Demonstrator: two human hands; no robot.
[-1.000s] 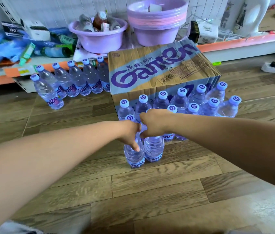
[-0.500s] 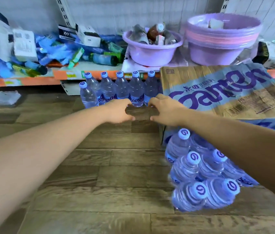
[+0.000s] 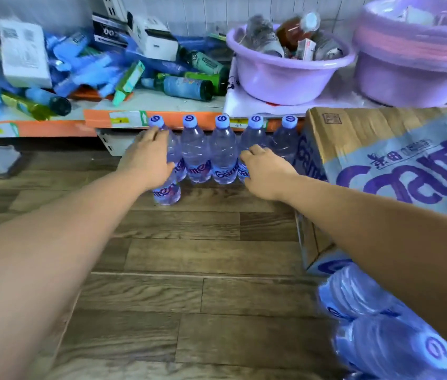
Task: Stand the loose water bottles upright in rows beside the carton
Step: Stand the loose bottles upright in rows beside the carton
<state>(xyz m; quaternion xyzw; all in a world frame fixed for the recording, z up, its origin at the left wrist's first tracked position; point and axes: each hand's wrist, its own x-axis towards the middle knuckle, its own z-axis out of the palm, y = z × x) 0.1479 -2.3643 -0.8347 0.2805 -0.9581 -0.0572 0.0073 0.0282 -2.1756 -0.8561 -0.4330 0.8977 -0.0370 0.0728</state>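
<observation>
Carton (image 3: 381,160) just rt of rt hand (image 3: 265,171); five-bottle row (image 3: 222,154) upright ahead of both hands, butted to carton, prob. to keep rows square. Front bottle (image 3: 166,193) under L hand (image 3: 145,157), likely starting 2nd row. L fingers lie over it, rt fingers curl at row; grip unclear on both.
</observation>
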